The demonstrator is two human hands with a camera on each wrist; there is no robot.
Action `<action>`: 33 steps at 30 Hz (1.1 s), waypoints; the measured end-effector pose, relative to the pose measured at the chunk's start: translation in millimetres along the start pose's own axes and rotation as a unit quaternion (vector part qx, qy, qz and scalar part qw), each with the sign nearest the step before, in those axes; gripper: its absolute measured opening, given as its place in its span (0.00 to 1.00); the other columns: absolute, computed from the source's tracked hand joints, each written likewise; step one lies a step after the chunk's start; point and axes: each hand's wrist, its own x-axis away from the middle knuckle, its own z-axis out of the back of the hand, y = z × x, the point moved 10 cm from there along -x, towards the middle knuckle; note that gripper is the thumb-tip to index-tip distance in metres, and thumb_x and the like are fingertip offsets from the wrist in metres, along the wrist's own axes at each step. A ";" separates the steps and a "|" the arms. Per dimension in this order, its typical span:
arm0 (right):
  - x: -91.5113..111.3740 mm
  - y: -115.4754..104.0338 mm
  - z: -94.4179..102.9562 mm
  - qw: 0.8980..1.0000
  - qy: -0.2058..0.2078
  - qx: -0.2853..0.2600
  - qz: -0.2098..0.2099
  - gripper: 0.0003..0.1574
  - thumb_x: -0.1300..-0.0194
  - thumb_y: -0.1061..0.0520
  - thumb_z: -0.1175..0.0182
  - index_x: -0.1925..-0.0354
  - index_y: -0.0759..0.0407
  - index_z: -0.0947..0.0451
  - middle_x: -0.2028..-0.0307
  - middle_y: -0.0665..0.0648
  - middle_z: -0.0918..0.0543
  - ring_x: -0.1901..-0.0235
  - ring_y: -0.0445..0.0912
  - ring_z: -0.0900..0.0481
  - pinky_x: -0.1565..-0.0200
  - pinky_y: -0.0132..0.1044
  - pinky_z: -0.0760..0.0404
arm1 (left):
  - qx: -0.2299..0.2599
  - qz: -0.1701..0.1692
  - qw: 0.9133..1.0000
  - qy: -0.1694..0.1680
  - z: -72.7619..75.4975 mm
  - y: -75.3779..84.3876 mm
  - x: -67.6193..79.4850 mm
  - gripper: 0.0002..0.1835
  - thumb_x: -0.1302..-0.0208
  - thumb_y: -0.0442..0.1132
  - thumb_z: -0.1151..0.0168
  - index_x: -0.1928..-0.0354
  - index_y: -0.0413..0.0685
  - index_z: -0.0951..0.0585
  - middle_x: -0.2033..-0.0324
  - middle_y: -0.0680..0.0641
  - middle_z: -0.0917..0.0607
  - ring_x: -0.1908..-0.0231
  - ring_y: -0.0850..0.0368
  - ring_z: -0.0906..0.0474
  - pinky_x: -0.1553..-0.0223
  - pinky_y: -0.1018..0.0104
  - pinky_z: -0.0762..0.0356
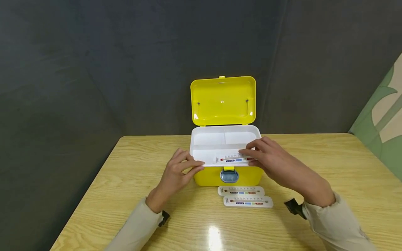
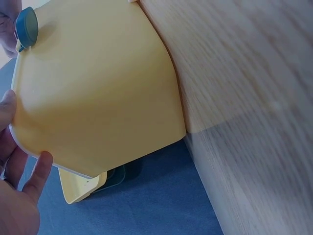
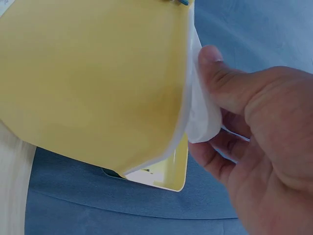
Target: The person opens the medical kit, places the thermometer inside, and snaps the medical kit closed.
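Observation:
A yellow storage box (image 1: pixel 209 177) stands on the table with its lid (image 1: pixel 223 101) raised and a white tray (image 1: pixel 207 131) in its top. My left hand (image 1: pixel 179 170) grips the rim at the front left corner. In the left wrist view, the thumb (image 2: pixel 7 110) lies against the box's wall. A white thermometer (image 1: pixel 231 159) with coloured bands is pinched in my right hand (image 1: pixel 272 163) over the tray's front compartment. From the right wrist, the thermometer's back (image 3: pixel 201 105) shows just above the rim, thumb on one side and fingers on the other.
Two more thermometers lie in front of the box, one (image 1: pixel 241 191) right behind the other (image 1: pixel 248 202). A grey clasp (image 1: pixel 229 176) hangs on the box's front. Behind the wooden table (image 1: pixel 150 143) rises a dark partition (image 1: pixel 150 69).

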 end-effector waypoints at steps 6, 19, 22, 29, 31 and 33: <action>-1.2 1.1 -5.1 0.999 -0.016 -0.029 -0.011 0.21 0.38 0.61 0.32 0.46 0.52 0.16 0.52 0.53 0.18 0.51 0.49 0.27 0.50 0.45 0.21 | 0.000 0.004 1.000 -0.002 1.0 1.4 0.6 0.10 0.51 0.34 0.23 0.64 0.48 0.10 0.74 0.52 0.23 0.67 0.58 0.34 0.66 0.71 0.35; -1.0 2.0 -10.5 0.999 -0.019 -0.042 -0.017 0.19 0.36 0.63 0.34 0.47 0.54 0.16 0.51 0.53 0.18 0.51 0.49 0.26 0.48 0.46 0.22 | -0.013 -0.003 1.000 -0.003 0.0 2.2 0.8 0.09 0.49 0.35 0.24 0.64 0.48 0.10 0.74 0.52 0.24 0.68 0.58 0.35 0.67 0.71 0.35; -0.2 3.7 -12.2 0.998 -0.030 -0.052 -0.028 0.19 0.35 0.64 0.35 0.46 0.53 0.17 0.50 0.53 0.18 0.50 0.50 0.26 0.47 0.48 0.22 | -0.015 -0.001 1.000 -0.004 -0.5 2.2 1.1 0.09 0.49 0.35 0.24 0.64 0.48 0.10 0.74 0.52 0.24 0.68 0.58 0.35 0.67 0.71 0.35; -0.1 6.8 -14.6 0.997 -0.044 -0.048 -0.040 0.21 0.35 0.64 0.35 0.44 0.55 0.18 0.49 0.55 0.19 0.49 0.50 0.26 0.45 0.49 0.22 | -0.017 0.000 1.000 -0.003 -0.4 2.8 -0.5 0.09 0.49 0.34 0.24 0.64 0.48 0.10 0.74 0.52 0.24 0.68 0.58 0.34 0.67 0.71 0.35; 0.1 7.2 -14.2 0.997 -0.042 -0.045 -0.040 0.21 0.36 0.63 0.35 0.44 0.55 0.18 0.49 0.54 0.19 0.49 0.50 0.26 0.45 0.48 0.21 | -0.018 0.000 1.000 -0.003 -0.1 3.1 -1.1 0.09 0.49 0.34 0.24 0.64 0.48 0.10 0.74 0.52 0.24 0.68 0.58 0.34 0.67 0.71 0.35; 0.3 7.1 -13.9 0.998 -0.039 -0.044 -0.038 0.20 0.36 0.63 0.35 0.45 0.55 0.18 0.50 0.54 0.18 0.49 0.50 0.26 0.45 0.48 0.22 | -0.019 0.002 1.000 -0.003 0.2 3.1 -1.1 0.08 0.49 0.35 0.24 0.64 0.48 0.10 0.74 0.52 0.24 0.68 0.58 0.35 0.67 0.70 0.35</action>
